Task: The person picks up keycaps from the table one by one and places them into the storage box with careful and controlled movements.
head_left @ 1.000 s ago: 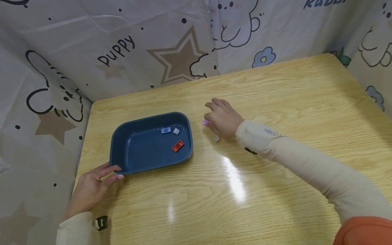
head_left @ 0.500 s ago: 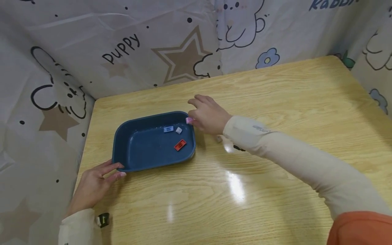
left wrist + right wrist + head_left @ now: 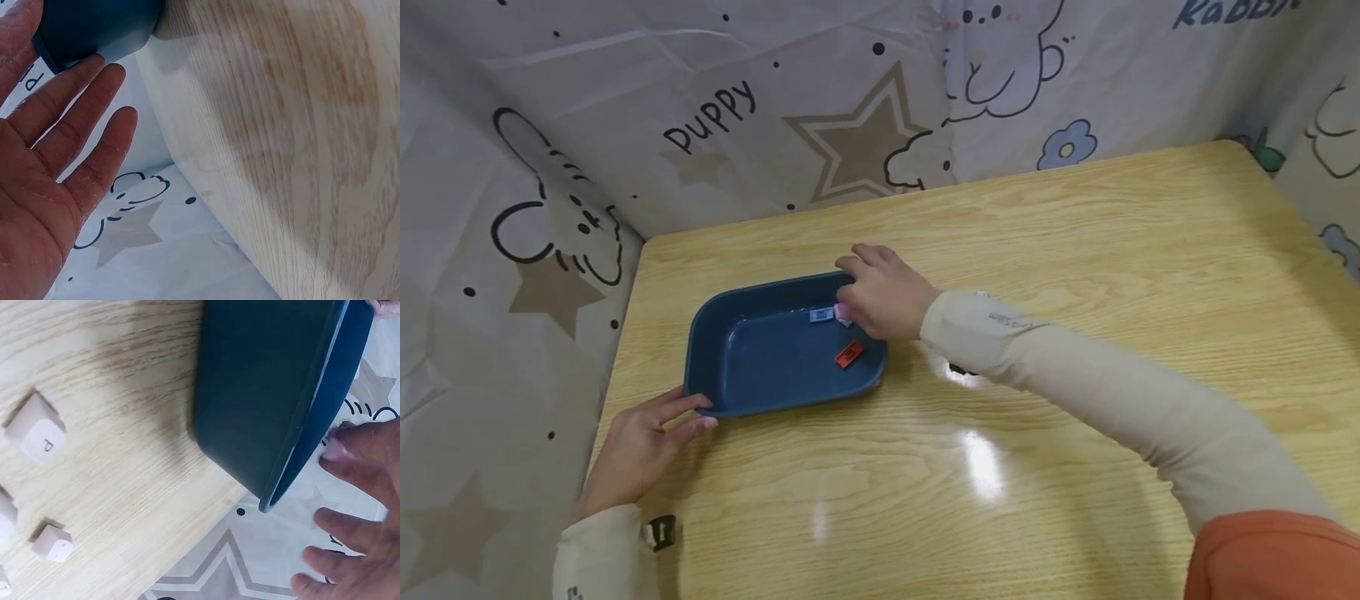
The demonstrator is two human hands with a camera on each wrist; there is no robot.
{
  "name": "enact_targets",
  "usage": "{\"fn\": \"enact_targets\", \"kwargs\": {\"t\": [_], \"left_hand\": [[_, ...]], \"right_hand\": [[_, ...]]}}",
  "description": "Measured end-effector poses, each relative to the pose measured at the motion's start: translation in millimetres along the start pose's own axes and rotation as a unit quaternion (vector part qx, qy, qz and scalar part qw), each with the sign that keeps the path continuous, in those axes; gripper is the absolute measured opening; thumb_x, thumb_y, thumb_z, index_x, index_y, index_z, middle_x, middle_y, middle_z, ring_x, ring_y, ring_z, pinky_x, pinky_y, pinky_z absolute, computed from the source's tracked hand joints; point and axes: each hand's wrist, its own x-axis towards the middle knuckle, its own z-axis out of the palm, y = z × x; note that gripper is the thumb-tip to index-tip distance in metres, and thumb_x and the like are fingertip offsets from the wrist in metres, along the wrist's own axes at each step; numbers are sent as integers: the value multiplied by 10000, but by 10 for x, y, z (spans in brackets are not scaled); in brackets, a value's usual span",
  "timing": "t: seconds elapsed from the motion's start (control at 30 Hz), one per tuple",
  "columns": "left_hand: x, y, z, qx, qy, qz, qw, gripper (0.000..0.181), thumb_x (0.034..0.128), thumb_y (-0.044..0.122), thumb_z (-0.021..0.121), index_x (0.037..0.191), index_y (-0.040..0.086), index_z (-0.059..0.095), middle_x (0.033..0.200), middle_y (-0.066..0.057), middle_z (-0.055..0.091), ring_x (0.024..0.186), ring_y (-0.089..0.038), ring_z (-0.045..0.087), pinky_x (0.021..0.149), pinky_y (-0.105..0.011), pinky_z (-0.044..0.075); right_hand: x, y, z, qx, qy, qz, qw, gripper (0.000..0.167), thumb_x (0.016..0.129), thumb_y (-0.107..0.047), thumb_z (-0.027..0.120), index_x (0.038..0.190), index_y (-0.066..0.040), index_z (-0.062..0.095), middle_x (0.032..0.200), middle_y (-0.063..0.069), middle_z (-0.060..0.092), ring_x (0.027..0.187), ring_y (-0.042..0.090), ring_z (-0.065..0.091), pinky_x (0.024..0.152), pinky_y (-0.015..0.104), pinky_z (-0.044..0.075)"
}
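A dark blue tray [image 3: 775,358] stands on the table, holding a light blue piece [image 3: 822,315], a red piece [image 3: 849,354] and a small white cube [image 3: 846,322]. Over its right end, my right hand [image 3: 887,293] pinches a pink piece [image 3: 842,311] between thumb and index finger; the right wrist view shows the pink piece [image 3: 336,449] past the rim, other fingers spread. My left hand [image 3: 638,446] grips the tray's near left corner with thumb and fingertips. In the left wrist view three fingers of that hand [image 3: 56,150] extend below the tray [image 3: 100,31].
Several pale keycap-like cubes, one lettered [image 3: 39,434], lie on the wooden table [image 3: 880,492] outside the tray, mostly hidden by my right arm in the head view. A patterned cloth [image 3: 625,100] hangs along the table's back and left sides.
My right hand has moved left with the pink piece, from the table right of the tray to over its right end. My left hand keeps its grip on the corner.
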Motion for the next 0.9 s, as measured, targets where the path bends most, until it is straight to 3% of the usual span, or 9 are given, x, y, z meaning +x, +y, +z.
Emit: {"fn": "enact_targets", "kwargs": {"t": [0.23,0.53,0.9], "left_hand": [[20,19,16,-64,49,128,9999,228,818,212,749,1011,89,743,1203,-305,623,1113,-483,603,859,-622,491],[25,9,18,-73,56,120,9999,222,816,210,751,1007,96,744,1196,-308,623,1112,-489,601,875,-638,473],[16,14,-3,25,-64,-12,10000,233,831,242,736,1018,102,741,1237,-310,596,1132,-497,584,892,-642,459]], "right_hand": [[-69,111,11,-164,-284,327,9989,419,950,-439,552,1315,-233,582,1556,110,334,1437,390,294,1175,541,269],[-132,242,20,-64,94,492,9987,379,953,-410,556,1273,-213,612,1517,142,393,1408,402,340,1154,545,302],[-322,478,7,-227,178,763,9967,376,961,-381,554,1267,-170,611,1489,177,421,1387,417,367,1138,538,326]]}}
